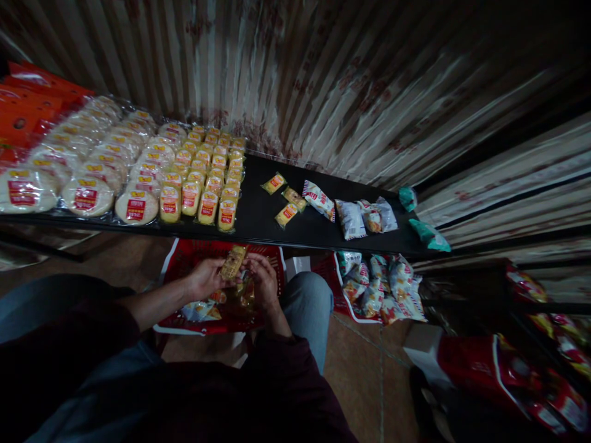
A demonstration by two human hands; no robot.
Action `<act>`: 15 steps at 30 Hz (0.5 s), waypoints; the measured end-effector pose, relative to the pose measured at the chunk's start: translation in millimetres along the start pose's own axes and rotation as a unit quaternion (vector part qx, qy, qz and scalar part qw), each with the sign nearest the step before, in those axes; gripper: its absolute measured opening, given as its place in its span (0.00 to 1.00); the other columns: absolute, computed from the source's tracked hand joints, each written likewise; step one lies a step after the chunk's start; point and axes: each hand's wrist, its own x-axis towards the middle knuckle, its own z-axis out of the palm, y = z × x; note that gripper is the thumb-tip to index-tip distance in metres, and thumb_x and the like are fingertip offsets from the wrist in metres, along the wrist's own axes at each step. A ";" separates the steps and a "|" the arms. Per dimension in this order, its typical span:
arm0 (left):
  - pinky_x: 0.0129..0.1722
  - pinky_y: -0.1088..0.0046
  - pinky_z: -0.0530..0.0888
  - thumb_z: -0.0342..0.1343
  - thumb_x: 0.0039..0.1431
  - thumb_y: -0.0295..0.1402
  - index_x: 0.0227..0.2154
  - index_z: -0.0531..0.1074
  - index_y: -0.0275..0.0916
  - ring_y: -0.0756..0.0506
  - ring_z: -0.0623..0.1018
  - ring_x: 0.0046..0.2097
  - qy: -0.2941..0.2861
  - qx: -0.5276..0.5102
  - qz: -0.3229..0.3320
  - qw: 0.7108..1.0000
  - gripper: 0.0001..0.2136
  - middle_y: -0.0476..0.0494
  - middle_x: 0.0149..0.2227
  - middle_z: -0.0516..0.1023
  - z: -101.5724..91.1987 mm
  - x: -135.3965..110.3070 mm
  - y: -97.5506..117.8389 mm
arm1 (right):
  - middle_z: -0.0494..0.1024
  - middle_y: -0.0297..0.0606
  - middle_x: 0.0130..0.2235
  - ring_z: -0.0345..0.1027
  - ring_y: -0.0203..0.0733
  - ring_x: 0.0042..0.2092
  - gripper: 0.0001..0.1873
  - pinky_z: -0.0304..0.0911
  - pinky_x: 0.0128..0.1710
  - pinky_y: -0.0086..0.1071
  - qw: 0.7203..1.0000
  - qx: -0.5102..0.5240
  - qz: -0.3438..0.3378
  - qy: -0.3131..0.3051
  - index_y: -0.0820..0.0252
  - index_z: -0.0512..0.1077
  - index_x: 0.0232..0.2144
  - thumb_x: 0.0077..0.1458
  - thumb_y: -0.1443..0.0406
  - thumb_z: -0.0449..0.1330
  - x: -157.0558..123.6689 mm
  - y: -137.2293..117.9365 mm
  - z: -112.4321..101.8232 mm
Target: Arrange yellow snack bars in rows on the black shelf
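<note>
My left hand [205, 278] and my right hand [263, 277] are both closed on one small yellow snack packet [233, 262], held upright over a red basket [270, 257] that rests by my knees. More packets lie in the basket under my hands. Just beyond is a black shelf [258, 218] with rows of yellow packets [210, 184] and round wrapped cakes [87, 178] on its left half.
Loose packets [286, 203] and white snack bags [351, 216] lie on the shelf's right half, with teal packets [427, 234] at its end. A second red basket [339, 295] of snack bags sits on the floor at right. Orange packs [28, 104] stand far left. A corrugated wall rises behind.
</note>
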 end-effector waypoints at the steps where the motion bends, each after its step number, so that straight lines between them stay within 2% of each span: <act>1: 0.31 0.69 0.75 0.45 0.56 0.26 0.43 0.70 0.27 0.45 0.78 0.28 0.001 -0.002 -0.003 1.000 0.14 0.37 0.29 0.78 0.0 0.2 -0.1 | 0.78 0.35 0.31 0.68 0.38 0.31 0.12 0.60 0.31 0.30 1.000 -0.003 -0.001 -0.007 0.58 0.74 0.35 0.48 0.60 0.60 0.0 0.7 0.0; 6: 0.29 0.70 0.74 0.46 0.56 0.26 0.43 0.70 0.28 0.45 0.78 0.26 0.015 0.002 -0.009 1.000 0.14 0.39 0.24 0.77 0.3 0.7 -0.4 | 0.76 0.33 0.31 0.66 0.37 0.31 0.11 0.58 0.30 0.28 1.000 -0.027 -0.016 0.003 0.57 0.74 0.34 0.49 0.59 0.59 2.0 7.8 -0.8; 11: 0.29 0.70 0.74 0.47 0.56 0.27 0.41 0.70 0.29 0.46 0.78 0.26 0.024 -0.001 -0.004 1.000 0.12 0.39 0.26 0.78 -1.4 2.2 -1.5 | 0.74 0.33 0.32 0.64 0.36 0.32 0.11 0.59 0.33 0.29 0.996 -0.080 -0.036 -0.003 0.56 0.74 0.34 0.49 0.58 0.59 1.0 5.5 1.3; 15: 0.29 0.71 0.74 0.47 0.56 0.27 0.39 0.70 0.29 0.46 0.78 0.28 0.030 0.012 0.006 0.999 0.11 0.38 0.29 0.79 -1.9 3.5 -2.1 | 0.73 0.32 0.30 0.64 0.36 0.32 0.12 0.60 0.35 0.29 0.995 -0.099 -0.023 -0.001 0.57 0.73 0.32 0.47 0.57 0.61 0.2 3.7 5.7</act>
